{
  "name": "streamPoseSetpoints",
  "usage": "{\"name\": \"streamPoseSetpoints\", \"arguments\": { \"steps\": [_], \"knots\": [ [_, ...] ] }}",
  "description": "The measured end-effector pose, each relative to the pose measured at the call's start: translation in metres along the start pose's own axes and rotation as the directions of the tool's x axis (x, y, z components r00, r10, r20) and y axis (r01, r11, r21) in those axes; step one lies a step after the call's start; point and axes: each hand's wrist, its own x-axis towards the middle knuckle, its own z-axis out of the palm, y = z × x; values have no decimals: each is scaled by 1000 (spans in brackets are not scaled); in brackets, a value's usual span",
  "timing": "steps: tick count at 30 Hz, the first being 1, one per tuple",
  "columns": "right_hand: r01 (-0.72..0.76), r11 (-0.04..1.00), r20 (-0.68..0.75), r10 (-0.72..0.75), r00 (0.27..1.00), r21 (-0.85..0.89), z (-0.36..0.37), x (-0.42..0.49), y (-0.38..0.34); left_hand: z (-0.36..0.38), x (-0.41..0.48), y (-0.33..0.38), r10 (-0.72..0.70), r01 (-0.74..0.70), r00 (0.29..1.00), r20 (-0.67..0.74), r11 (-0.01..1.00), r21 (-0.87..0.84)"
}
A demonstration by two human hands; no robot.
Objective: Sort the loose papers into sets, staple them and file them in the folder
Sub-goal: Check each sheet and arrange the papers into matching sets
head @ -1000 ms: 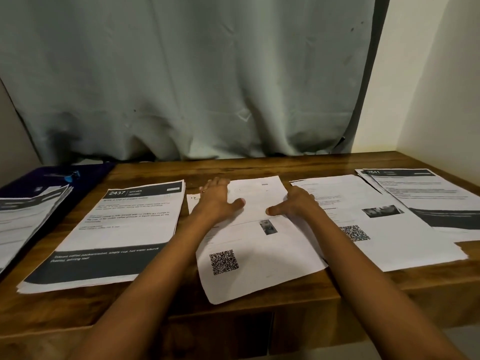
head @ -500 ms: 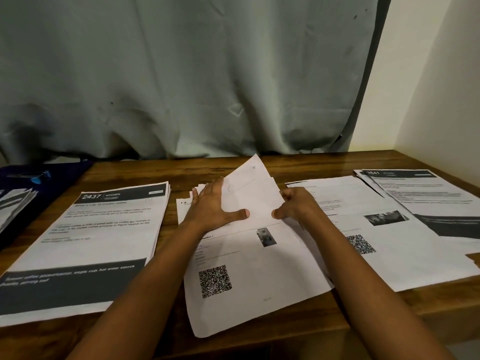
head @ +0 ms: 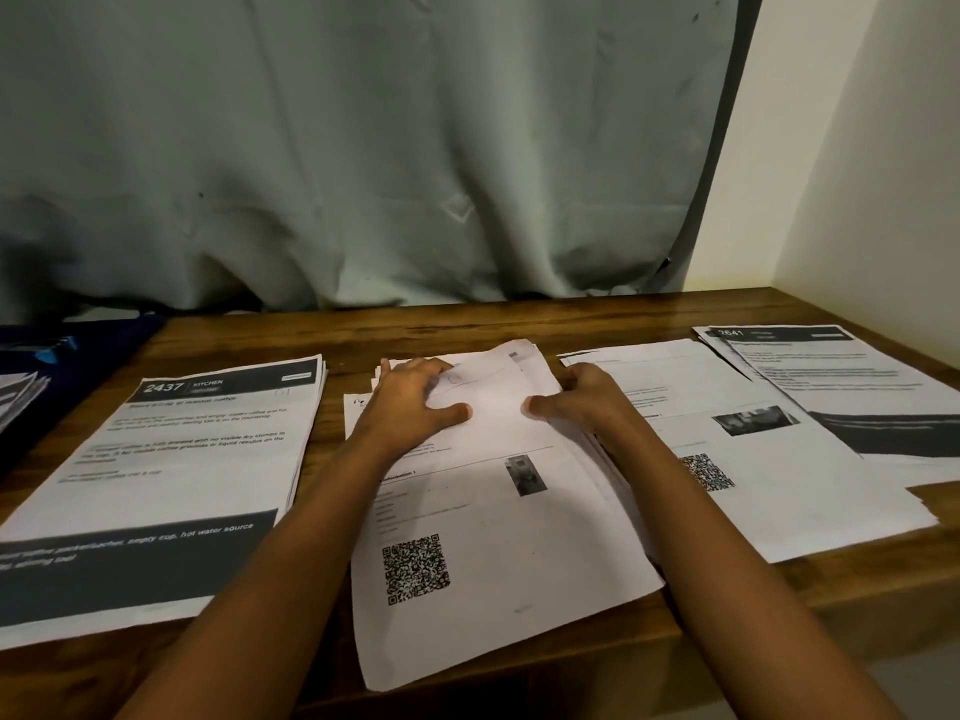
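A middle stack of white sheets (head: 493, 537) with a QR code and a small photo lies askew on the wooden table (head: 571, 314), its near corner past the front edge. My left hand (head: 415, 402) rests flat on the stack's far left part, fingers spread and thumb out. My right hand (head: 582, 402) holds the stack's far right edge, thumb on top and fingers curled round the sheets. A dark blue folder (head: 104, 345) lies at the far left under more papers (head: 21, 397).
A stack headed "2437 KITCHEN" (head: 182, 459) lies left of my hands. Right of them lie a QR-code stack (head: 769, 491) and a stack headed "2641" (head: 857, 387). A small blue object (head: 52, 351) sits on the folder. A grey curtain hangs behind; a wall stands at right.
The far end of the top sheet rose half a second ago and has come back down onto the middle stack. Both hands stay at the stack's far part.
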Motion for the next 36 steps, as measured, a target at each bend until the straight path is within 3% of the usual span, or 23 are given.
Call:
{"name": "streamPoseSetpoints", "arguments": {
  "steps": [7, 12, 21, 28, 32, 36],
  "knots": [
    [-38, 999, -24, 38, 999, -14, 5, 2, -3, 0, -2, -2, 87, -87, 995, 51, 996, -3],
    [-15, 993, -32, 19, 999, 116, 1, 0, -5, 0, -3, -2, 177, -176, 983, 41, 984, -31],
    [113, 969, -28, -109, 994, 219, 1, 3, -2, -2, -7, 3, 151, -149, 987, 57, 988, -44],
    [225, 969, -9, -225, 974, 103, 0, 7, 4, -4, -5, 3, 183, -205, 974, -133, 964, -171],
    [212, 971, 20, -215, 976, 115, -3, 8, 7, -4, -6, 0, 226, -237, 968, -110, 966, -103],
    [113, 993, 40, -115, 993, 40, -1, 12, 12, -4, -5, -4, 234, -238, 970, -73, 969, -63]
  ]
}}
